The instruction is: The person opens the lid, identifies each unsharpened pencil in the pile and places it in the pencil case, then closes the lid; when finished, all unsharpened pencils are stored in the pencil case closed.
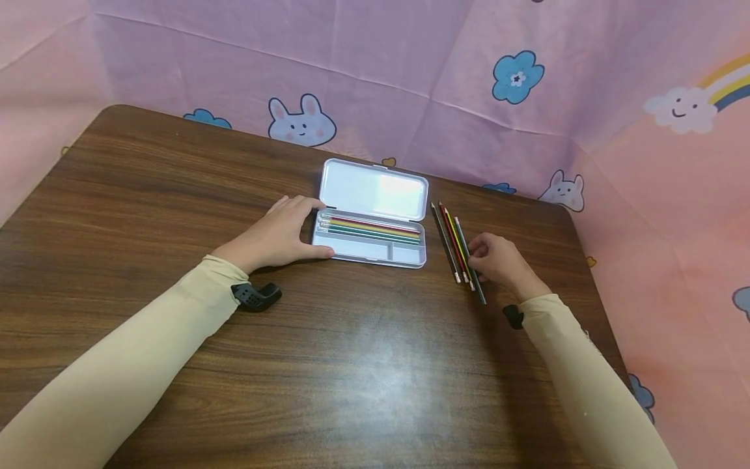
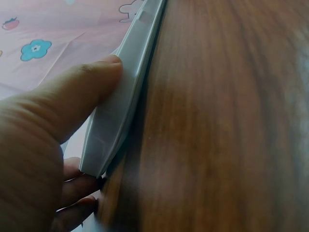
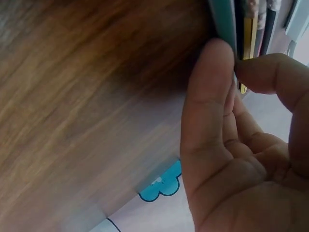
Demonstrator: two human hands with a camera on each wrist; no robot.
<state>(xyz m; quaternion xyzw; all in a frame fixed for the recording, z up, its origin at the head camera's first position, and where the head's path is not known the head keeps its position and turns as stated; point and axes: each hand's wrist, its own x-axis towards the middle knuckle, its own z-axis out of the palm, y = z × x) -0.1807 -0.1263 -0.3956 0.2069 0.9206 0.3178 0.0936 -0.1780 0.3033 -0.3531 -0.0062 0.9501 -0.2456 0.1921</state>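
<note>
An opened white pencil case [image 1: 357,247] lies on the table, its lid tipped back toward the wall. Several pencils [image 1: 375,227] rest side by side in its long rear compartment. My left hand [image 1: 275,236] holds the left end of the case, thumb [image 2: 104,72] along the front side and fingers round the end. To the right of the case, my right hand [image 1: 499,262] pinches a dark green pencil [image 3: 224,20] between thumb and forefinger. Beside that pencil lie a black pencil [image 1: 445,241], a red one [image 1: 452,238] and a yellow-and-black one [image 1: 459,246], eraser ends toward me.
The brown wooden table [image 1: 351,365] runs up to a pink and purple cloth [image 1: 387,58] with cartoon prints, hung behind it and along the right side. Two small compartments form the front row of the case. Each wrist wears a black strap [image 1: 255,296].
</note>
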